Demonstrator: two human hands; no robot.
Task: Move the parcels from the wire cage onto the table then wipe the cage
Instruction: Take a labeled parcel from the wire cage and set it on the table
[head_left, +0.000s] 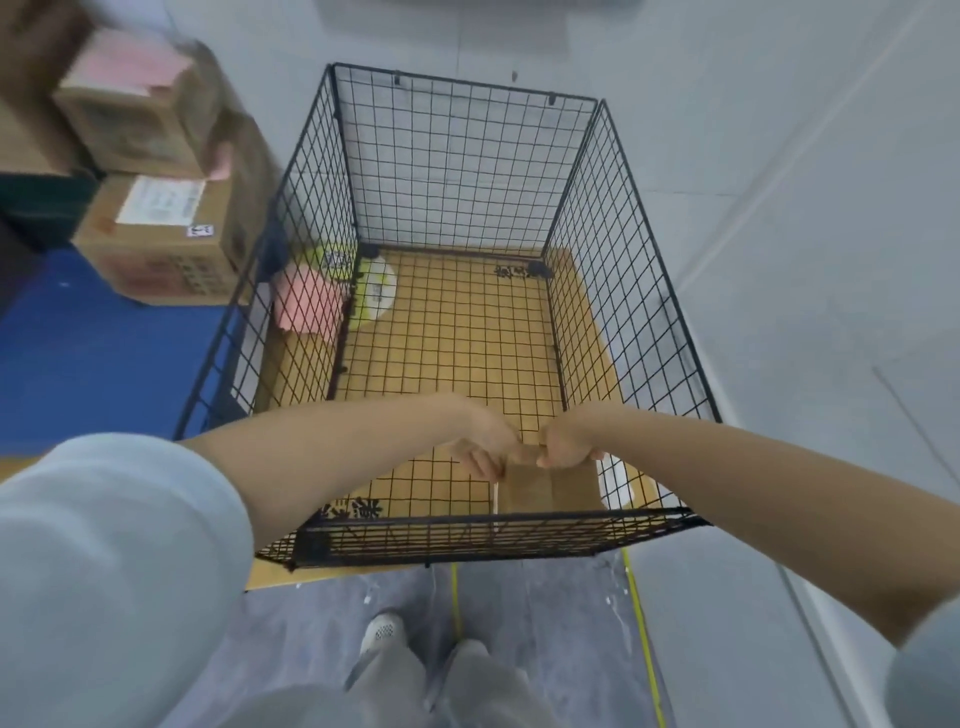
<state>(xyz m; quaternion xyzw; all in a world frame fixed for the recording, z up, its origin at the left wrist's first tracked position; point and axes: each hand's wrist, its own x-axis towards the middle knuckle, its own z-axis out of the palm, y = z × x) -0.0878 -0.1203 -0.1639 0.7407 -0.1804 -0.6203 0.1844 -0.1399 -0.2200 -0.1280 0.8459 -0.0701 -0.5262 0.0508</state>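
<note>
The left hand (488, 453) and right hand (566, 446) both gripped the top edge of a brown parcel (550, 491) standing against the near wall of the wire cage (457, 80), right of centre. Open floor mesh extended to the far wall. Stacked boxes (156, 244) on the blue desk (78, 364) carried a white label (161, 200), unreadable. Black print (358, 509) on the cardboard sheet (452, 332) beneath was blurred.

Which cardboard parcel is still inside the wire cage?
The small brown box in the near right corner of the wire cage, gripped by the left hand and right hand. The other boxes are stacked outside, on the blue table.
</note>
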